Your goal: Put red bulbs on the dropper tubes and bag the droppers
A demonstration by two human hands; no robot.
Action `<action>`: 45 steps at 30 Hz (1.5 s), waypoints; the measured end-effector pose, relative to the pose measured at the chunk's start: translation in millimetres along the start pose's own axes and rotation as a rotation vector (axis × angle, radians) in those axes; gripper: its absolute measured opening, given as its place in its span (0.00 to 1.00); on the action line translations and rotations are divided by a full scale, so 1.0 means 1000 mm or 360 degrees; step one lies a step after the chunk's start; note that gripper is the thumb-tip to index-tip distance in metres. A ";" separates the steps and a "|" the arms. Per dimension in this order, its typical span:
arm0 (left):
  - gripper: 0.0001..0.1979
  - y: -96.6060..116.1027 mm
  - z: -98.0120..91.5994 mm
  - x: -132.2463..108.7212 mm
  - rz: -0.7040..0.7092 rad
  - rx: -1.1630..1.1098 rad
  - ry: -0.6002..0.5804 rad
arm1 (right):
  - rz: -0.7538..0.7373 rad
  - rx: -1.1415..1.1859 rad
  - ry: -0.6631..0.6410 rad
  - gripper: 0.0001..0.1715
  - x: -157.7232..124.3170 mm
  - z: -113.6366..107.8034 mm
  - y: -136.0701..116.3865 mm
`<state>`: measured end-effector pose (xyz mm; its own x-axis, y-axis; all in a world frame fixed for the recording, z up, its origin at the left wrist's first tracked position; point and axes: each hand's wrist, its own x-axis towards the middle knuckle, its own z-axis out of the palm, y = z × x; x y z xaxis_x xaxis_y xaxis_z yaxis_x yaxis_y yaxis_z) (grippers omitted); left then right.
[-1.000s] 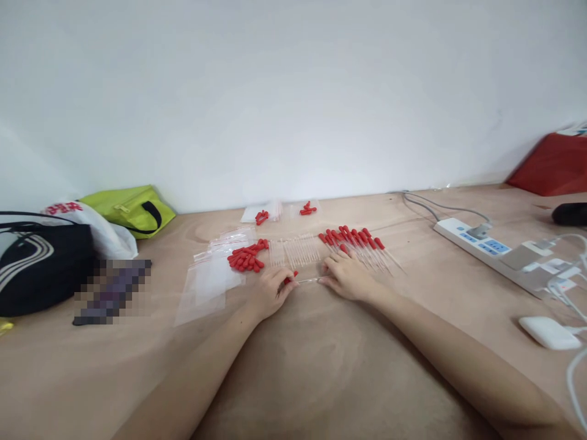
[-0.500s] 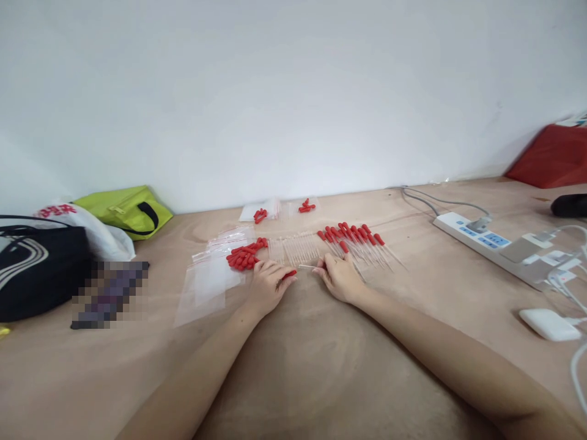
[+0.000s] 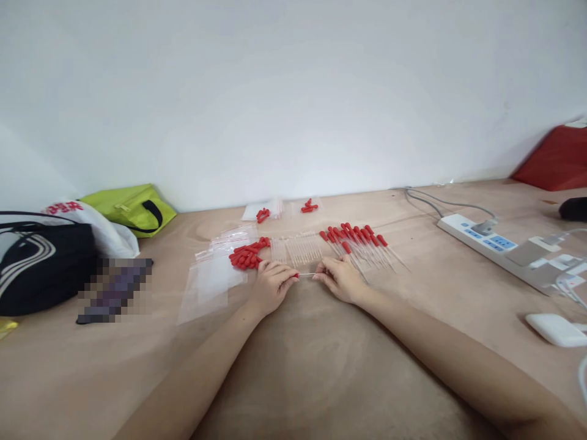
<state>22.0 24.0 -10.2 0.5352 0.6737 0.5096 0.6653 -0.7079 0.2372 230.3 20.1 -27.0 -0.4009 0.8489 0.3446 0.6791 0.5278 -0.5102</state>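
Note:
My left hand [image 3: 274,286] pinches a red rubber dropper bulb [image 3: 296,275], most of it hidden by the fingers. Between thumb and fingers, my right hand [image 3: 339,280] grips a thin clear dropper tube [image 3: 307,274]. The tube lies level between both hands, its left end touching the bulb; how deep it sits I cannot tell. Beyond my left hand is a pile of loose red bulbs [image 3: 247,253]. A row of bare clear tubes [image 3: 302,247] lies behind the hands. Several droppers with red bulbs fitted [image 3: 360,237] lie beyond my right hand.
Clear zip bags [image 3: 206,287] lie left of the loose bulbs, and two small bags with red bulbs [image 3: 263,215] lie near the wall. At left are a black bag [image 3: 46,269] and a lime-green bag [image 3: 132,208]. A power strip [image 3: 486,244] with cables lies at right.
My hands have come closer together. The tube's end has moved from just short of the red bulb to meeting it. The view has shifted slightly.

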 end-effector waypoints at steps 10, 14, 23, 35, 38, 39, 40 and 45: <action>0.11 0.006 -0.001 0.000 0.0206 0.0074 -0.0156 | -0.0113 0.0051 -0.0085 0.12 -0.001 -0.007 0.004; 0.12 0.007 -0.002 0.000 0.0243 0.0130 -0.0171 | -0.0196 -0.0196 -0.0029 0.14 -0.003 -0.009 -0.002; 0.10 0.009 0.000 0.000 0.0236 0.0160 -0.0147 | -0.0346 -0.0372 0.0039 0.16 -0.007 -0.005 -0.006; 0.10 0.011 0.005 0.001 0.0339 0.0116 -0.0066 | -0.0339 -0.0229 -0.0005 0.17 -0.007 0.003 -0.008; 0.10 0.011 0.005 0.000 0.0343 0.0125 -0.0072 | -0.0302 -0.0198 -0.0054 0.17 -0.006 0.004 -0.010; 0.10 0.011 0.005 0.000 0.0340 0.0130 -0.0076 | -0.0297 -0.0197 -0.0070 0.17 -0.006 0.003 -0.011; 0.10 0.011 0.005 0.000 0.0332 0.0136 -0.0079 | -0.0297 -0.0207 -0.0085 0.16 -0.005 0.002 -0.011; 0.09 0.012 0.003 0.001 0.0207 0.0156 -0.0052 | -0.0307 -0.0478 -0.0116 0.15 0.001 -0.010 -0.020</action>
<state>32.0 17.3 -9.5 0.6358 0.5852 0.5032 0.6358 -0.7668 0.0882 222.6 9.9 -9.0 -0.5746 0.7401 0.3496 0.7326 0.6554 -0.1834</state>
